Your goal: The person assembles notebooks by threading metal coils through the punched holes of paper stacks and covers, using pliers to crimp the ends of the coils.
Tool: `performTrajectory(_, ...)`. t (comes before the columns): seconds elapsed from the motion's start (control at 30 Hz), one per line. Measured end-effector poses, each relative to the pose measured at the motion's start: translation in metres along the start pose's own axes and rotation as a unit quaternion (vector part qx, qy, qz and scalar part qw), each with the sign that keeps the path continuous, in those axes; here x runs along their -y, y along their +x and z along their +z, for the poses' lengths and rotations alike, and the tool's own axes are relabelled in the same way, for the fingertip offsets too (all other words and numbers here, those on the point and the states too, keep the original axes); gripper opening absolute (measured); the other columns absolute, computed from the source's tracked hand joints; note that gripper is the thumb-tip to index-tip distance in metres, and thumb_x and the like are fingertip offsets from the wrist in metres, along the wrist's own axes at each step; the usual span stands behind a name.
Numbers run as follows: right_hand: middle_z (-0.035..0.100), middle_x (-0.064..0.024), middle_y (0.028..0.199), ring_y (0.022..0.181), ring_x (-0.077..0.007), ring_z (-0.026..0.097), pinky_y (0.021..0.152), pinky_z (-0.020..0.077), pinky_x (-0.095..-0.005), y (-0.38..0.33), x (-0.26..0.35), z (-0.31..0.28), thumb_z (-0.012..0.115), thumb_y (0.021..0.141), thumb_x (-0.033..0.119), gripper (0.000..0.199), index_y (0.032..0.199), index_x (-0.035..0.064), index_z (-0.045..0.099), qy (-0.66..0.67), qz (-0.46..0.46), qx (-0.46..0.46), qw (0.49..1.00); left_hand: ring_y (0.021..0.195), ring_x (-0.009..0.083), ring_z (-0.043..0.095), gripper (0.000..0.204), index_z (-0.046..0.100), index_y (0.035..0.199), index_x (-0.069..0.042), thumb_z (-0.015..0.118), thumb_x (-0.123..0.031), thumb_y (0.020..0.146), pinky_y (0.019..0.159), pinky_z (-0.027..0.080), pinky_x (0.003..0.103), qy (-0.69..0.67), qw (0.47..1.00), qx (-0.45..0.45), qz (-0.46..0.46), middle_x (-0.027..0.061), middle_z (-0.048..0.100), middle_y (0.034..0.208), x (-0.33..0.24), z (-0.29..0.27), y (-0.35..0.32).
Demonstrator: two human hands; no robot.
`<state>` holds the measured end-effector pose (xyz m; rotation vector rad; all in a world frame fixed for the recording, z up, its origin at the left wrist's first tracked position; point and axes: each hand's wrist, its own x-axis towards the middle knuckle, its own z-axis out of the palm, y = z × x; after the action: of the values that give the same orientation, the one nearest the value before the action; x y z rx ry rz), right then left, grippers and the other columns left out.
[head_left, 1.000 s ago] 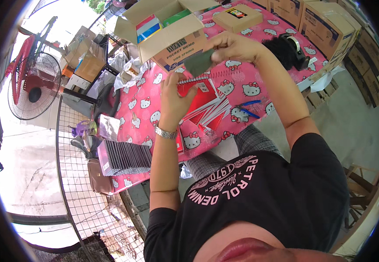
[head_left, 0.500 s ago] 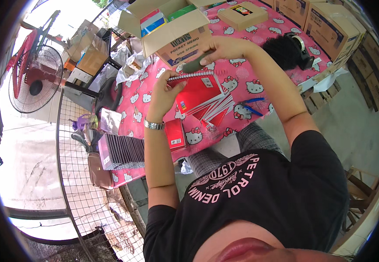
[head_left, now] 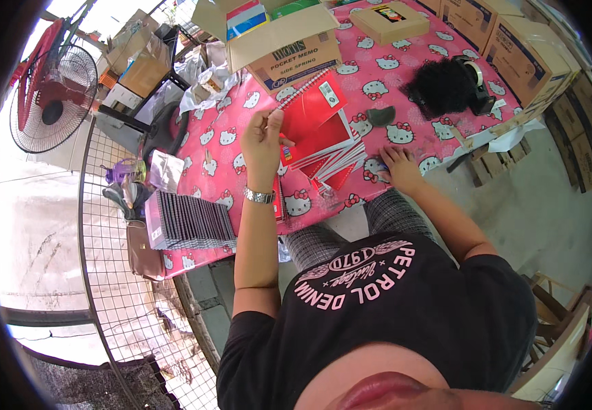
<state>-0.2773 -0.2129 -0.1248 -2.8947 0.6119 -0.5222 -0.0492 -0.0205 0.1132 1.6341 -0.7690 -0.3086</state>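
Observation:
My left hand (head_left: 263, 140), with a metal watch on the wrist, is closed on the left edge of a red spiral notebook (head_left: 315, 126), its thumb and fingers pinching near the coil. The notebook is tilted above a fanned stack of red notebooks (head_left: 340, 164). My right hand (head_left: 402, 167) lies on the table to the right of the stack, fingers spread over blue-handled pliers that it almost fully covers. A dark green wedge-shaped piece (head_left: 381, 116) rests on the pink cloth beyond my right hand. Another red notebook (head_left: 280, 198) is partly hidden behind my left forearm.
An open carton (head_left: 296, 61) with colourful notebooks stands at the back. Stacked dark-coiled notebooks (head_left: 193, 222) sit at the left table edge. A black bristly bundle (head_left: 439, 89) and a tape dispenser (head_left: 477, 82) lie far right. Cartons (head_left: 528, 55) and a fan (head_left: 53, 99) flank the table.
The dark green piece has left my right hand and lies on the table. My right hand has come down and nearer, onto the pliers. The notebook in my left hand tilts more steeply.

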Motion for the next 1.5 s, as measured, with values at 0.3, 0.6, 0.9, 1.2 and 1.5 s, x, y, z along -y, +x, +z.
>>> performTrajectory(0.3,0.062,-0.0097,0.111,0.102,-0.0301,0.056,0.090,0.0444,-0.0410,0.067,0.095,-0.167,0.075,0.077,0.021,0.045,0.117,0.0076,0.063,0.309,-0.047,-0.280,0.908,0.068,0.0086,0.062,0.020,0.061,0.107,0.004,0.064,-0.008,0.091,0.058,0.058,0.025,-0.061,0.998,-0.008,0.024,0.0031,0.059,0.082,0.012,-0.002,-0.006)
performTrajectory(0.6,0.062,-0.0081,0.105,0.100,-0.0276,0.056,0.089,0.0426,-0.0426,0.102,0.164,-0.193,0.073,0.077,0.024,0.042,0.114,0.0056,0.063,0.221,-0.153,-0.238,0.933,0.076,0.0120,0.067,0.020,0.065,0.106,0.005,0.063,0.003,0.087,0.064,0.054,0.024,-0.071,0.989,-0.077,0.100,0.0072,0.068,0.085,0.019,0.001,-0.021)
performTrajectory(0.9,0.062,-0.0089,0.101,0.097,-0.0288,0.056,0.085,0.0439,-0.0429,0.107,0.176,-0.206,0.071,0.079,0.019,0.033,0.108,0.0050,0.064,0.279,-0.171,-0.235,0.916,0.072,0.0101,0.065,0.024,0.069,0.103,0.001,0.067,0.004,0.080,0.065,0.053,0.023,0.048,0.953,-0.192,0.231,0.0063,0.069,0.082,0.024,-0.007,-0.020)
performTrajectory(1.2,0.065,-0.0117,0.097,0.088,-0.0283,0.060,0.079,0.0469,-0.0410,0.115,0.185,-0.216,0.068,0.081,0.019,0.032,0.108,0.0024,0.066,0.369,-0.160,-0.095,0.911,0.071,0.0165,0.066,0.024,0.069,0.100,-0.001,0.069,0.004,0.077,0.063,0.053,0.028,0.158,0.920,-0.231,0.274,0.0096,0.068,0.084,0.008,-0.026,-0.035)
performTrajectory(1.5,0.064,-0.0144,0.105,0.101,-0.0295,0.061,0.088,0.0479,-0.0380,0.117,0.128,-0.206,0.070,0.082,0.025,0.037,0.113,0.0056,0.066,0.339,-0.105,-0.153,0.922,0.063,0.0183,0.064,0.016,0.063,0.103,-0.001,0.064,-0.003,0.087,0.055,0.053,0.030,0.196,0.908,-0.313,0.198,0.0084,0.065,0.083,0.038,-0.079,-0.053)
